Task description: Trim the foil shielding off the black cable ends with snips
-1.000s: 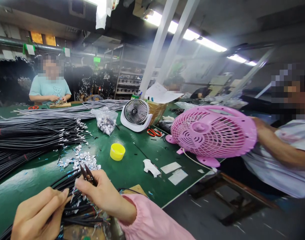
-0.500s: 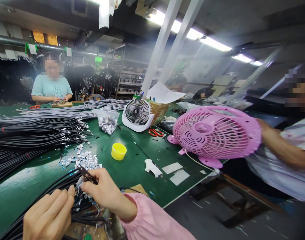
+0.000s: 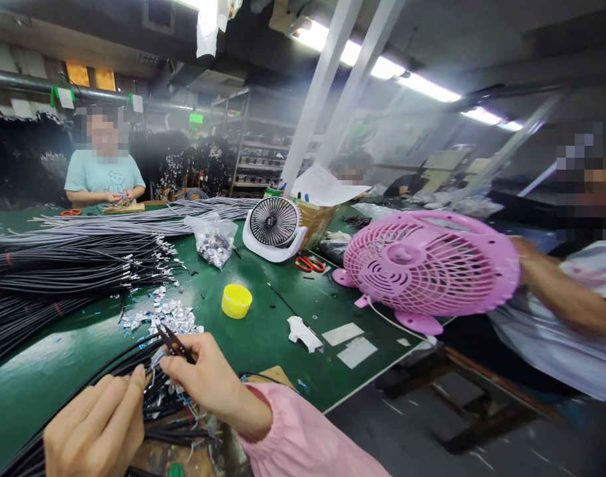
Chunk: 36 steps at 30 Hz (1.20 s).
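Observation:
My right hand [image 3: 203, 371] is closed around dark thread snips [image 3: 173, 343], whose blades point up and to the left. My left hand [image 3: 97, 424] is closed on the end of a black cable, largely hidden by the fingers. Thin coloured wires [image 3: 157, 361] stick out between the two hands, close to my right thumb. Beneath and beside the hands lie several black cables [image 3: 108, 366] with stripped, coloured ends. Just beyond the snips is a pile of silver foil scraps [image 3: 163, 313] on the green tabletop [image 3: 263, 344].
Bundles of black cables [image 3: 74, 268] lie at the left. A yellow tub [image 3: 236, 301], a bag of small parts [image 3: 213, 240], a small white fan [image 3: 273, 228] and orange-handled scissors [image 3: 310, 264] stand farther back. A large pink fan [image 3: 426, 265] is at the right, beside a person's arm [image 3: 565, 288].
The silvery wrap at the cable end between my hands no longer shows there, and thin coloured wires are exposed. The snips' blades are spread wider. My left hand has shifted slightly left.

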Motion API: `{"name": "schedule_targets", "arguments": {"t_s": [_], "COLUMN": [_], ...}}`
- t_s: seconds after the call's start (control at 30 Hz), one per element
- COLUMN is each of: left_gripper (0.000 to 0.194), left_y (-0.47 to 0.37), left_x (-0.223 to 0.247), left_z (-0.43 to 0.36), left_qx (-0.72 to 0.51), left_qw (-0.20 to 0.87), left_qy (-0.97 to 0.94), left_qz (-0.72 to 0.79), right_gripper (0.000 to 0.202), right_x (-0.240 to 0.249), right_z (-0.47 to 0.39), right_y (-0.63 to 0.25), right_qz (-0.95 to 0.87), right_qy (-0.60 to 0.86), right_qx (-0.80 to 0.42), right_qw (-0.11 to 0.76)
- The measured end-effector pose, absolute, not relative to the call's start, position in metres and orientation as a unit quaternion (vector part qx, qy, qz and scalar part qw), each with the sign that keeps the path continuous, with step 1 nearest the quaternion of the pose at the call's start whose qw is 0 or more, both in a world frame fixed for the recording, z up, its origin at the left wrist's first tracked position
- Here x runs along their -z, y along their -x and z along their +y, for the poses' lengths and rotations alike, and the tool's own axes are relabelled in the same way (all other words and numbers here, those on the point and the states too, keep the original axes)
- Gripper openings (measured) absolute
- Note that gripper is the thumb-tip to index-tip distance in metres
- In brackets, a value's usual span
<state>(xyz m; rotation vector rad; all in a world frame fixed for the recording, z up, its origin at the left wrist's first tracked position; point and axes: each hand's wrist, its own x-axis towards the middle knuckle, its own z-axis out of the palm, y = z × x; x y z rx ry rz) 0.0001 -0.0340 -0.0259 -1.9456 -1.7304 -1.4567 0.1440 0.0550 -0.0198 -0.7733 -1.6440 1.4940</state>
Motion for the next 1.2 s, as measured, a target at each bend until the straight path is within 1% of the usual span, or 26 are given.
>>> {"name": "schedule_targets", "arguments": {"t_s": [0.13,0.33,0.47,0.57,0.67,0.77,0.9,0.97,1.07,1.2], "left_gripper": [0.021,0.019,0.029,0.026,0.024,0.024,0.018,0.021,0.025,0.027], "left_y": [0.001,0.004,0.005,0.005,0.003,-0.001,-0.002,-0.002,-0.001,0.0], "left_x": [0.028,0.023,0.02,0.021,0.022,0.021,0.015,0.014,0.013,0.012], "left_z": [-0.031,-0.03,-0.03,-0.029,-0.027,-0.026,-0.029,-0.03,-0.03,-0.028], "left_qx": [0.475,0.445,0.444,0.45,0.466,0.503,0.524,0.532,0.532,0.529], "left_qw": [0.19,0.241,0.204,0.181,0.154,0.094,-0.011,-0.047,-0.066,-0.059], "left_qy": [0.671,0.715,0.719,0.712,0.701,0.671,0.635,0.613,0.608,0.642], "left_qz": [-0.536,-0.482,-0.495,-0.508,-0.518,-0.536,-0.567,-0.582,-0.585,-0.552], "right_gripper": [0.029,0.035,0.028,0.018,0.015,0.019,0.032,0.03,0.023,0.026], "right_x": [0.024,0.028,0.033,0.036,0.038,0.036,0.031,0.03,0.028,0.025], "right_z": [0.056,0.054,0.051,0.05,0.05,0.051,0.053,0.053,0.053,0.051], "right_y": [-0.144,-0.144,-0.145,-0.147,-0.149,-0.149,-0.149,-0.148,-0.148,-0.149], "right_qz": [-0.662,-0.696,-0.71,-0.757,-0.791,-0.782,-0.737,-0.72,-0.717,-0.726], "right_qy": [0.305,0.318,0.316,0.277,0.242,0.24,0.268,0.269,0.253,0.243], "right_qx": [-0.545,-0.465,-0.415,-0.34,-0.296,-0.317,-0.369,-0.389,-0.405,-0.406], "right_qw": [0.414,0.445,0.473,0.485,0.478,0.481,0.499,0.508,0.508,0.499]}}
